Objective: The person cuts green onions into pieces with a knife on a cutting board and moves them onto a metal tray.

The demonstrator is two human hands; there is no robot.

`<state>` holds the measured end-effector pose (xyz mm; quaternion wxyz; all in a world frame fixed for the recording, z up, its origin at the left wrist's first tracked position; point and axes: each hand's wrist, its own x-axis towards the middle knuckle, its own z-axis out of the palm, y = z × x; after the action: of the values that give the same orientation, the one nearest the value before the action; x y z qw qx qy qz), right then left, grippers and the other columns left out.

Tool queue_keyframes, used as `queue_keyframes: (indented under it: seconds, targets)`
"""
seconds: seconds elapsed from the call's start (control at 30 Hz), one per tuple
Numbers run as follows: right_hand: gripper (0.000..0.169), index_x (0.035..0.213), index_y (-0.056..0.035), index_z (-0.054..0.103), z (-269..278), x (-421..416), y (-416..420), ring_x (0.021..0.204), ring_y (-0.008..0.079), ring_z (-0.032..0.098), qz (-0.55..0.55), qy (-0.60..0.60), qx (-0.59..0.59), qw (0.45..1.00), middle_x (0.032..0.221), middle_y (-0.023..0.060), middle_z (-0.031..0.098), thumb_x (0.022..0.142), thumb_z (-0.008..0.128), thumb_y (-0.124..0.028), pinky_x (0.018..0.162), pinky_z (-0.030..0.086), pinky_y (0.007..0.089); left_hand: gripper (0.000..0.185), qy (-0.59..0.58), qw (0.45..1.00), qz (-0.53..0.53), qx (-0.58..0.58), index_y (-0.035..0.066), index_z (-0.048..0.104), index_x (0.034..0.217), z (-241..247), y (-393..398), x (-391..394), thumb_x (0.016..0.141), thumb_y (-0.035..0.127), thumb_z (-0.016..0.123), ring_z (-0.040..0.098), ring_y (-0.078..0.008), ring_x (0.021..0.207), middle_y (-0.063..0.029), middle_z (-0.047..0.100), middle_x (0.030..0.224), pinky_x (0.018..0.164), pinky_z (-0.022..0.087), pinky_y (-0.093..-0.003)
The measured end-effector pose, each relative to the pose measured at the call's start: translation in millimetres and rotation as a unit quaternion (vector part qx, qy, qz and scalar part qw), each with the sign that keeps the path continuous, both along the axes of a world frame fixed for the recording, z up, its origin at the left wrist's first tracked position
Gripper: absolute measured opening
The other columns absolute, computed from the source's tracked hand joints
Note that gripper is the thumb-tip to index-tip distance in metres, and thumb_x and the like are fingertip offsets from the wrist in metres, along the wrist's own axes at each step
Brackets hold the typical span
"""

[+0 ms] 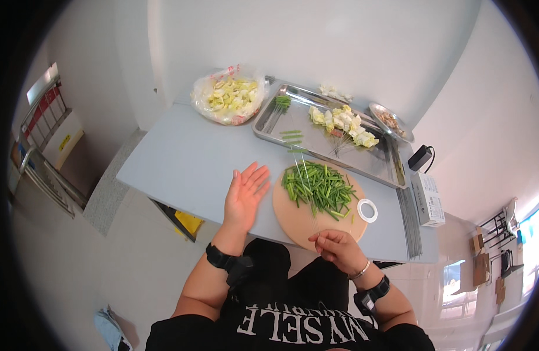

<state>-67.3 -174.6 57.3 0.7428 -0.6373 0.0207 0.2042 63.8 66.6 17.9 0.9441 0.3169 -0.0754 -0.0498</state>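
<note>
My right hand point(335, 249) pinches the near ends of thin metal skewers point(311, 197) by the front edge of a round cutting board point(291, 221). Short green stem pieces point(297, 150) lie crosswise on the skewers' far ends. Beneath the skewers, cut green stems point(324, 188) are heaped on the board. My left hand point(245, 199) is palm up with its fingers apart, holding nothing, left of the board. Behind the board is a metal tray point(313, 118) with skewered pale cabbage pieces point(344, 120) and a small skewered green bunch point(282, 103).
A plastic bag of cut cabbage point(232, 94) stands at the back left. Right of the board are a white ring point(367, 210), loose metal skewers point(409, 223) and a white box point(428, 199). A metal plate of brownish pieces point(391, 122) and a black power adapter point(420, 158) are farther back.
</note>
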Motion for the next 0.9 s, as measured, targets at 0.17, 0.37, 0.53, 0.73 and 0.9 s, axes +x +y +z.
queue_keyframes:
  seconds: [0.17,0.37,0.53,0.73,0.9]
  targets:
    - [0.029,0.118,0.0002,0.059,25,55,13,0.054,0.0038,0.039,-0.018,0.01,0.078,0.997,0.073,-0.0027,0.055,0.102,0.055,-0.024,0.049,0.031,0.0174,0.045,-0.011,0.974,0.1,0.205,-0.004,0.055,0.127,-39,27,10,0.104,0.034,0.048,0.057,-0.0232,0.116,-0.0158,0.061,0.123,0.101,0.046,-0.0387]
    - [0.024,0.11,-0.0044,0.058,31,157,34,0.051,0.0041,0.038,-0.05,-0.007,0.073,0.996,0.068,-0.0043,0.05,0.103,0.053,-0.027,0.041,0.027,0.0189,0.028,-0.069,0.957,0.107,0.259,-0.005,0.062,0.115,-46,21,-2,0.101,0.019,0.055,0.061,-0.0157,0.104,-0.0101,0.067,0.11,0.098,0.046,-0.0312]
    - [0.019,0.102,-0.0071,0.056,30,253,53,0.05,0.0038,0.038,-0.093,0.019,0.036,0.995,0.067,-0.0052,0.049,0.102,0.054,-0.026,0.041,0.028,0.0188,0.025,-0.097,0.947,0.105,0.286,-0.004,0.063,0.113,-51,25,1,0.101,0.017,0.056,0.06,-0.0141,0.101,-0.0083,0.065,0.109,0.094,0.046,-0.0286]
    - [0.013,0.099,-0.0078,0.057,5,342,70,0.05,0.0023,0.04,-0.161,0.06,0.044,0.984,0.067,-0.0051,0.05,0.101,0.056,-0.021,0.041,0.028,0.0184,0.023,-0.104,0.945,0.115,0.287,-0.004,0.065,0.108,-52,24,1,0.1,0.016,0.056,0.059,-0.0144,0.1,-0.0083,0.064,0.108,0.093,0.045,-0.0284]
    - [0.012,0.098,-0.0069,0.058,-1,372,81,0.05,0.0026,0.041,-0.175,0.088,0.019,0.98,0.067,-0.0041,0.051,0.101,0.054,-0.018,0.042,0.027,0.0186,0.022,-0.116,0.947,0.119,0.277,-0.004,0.065,0.107,-51,25,0,0.1,0.014,0.056,0.059,-0.0137,0.098,-0.0081,0.063,0.106,0.091,0.045,-0.0272]
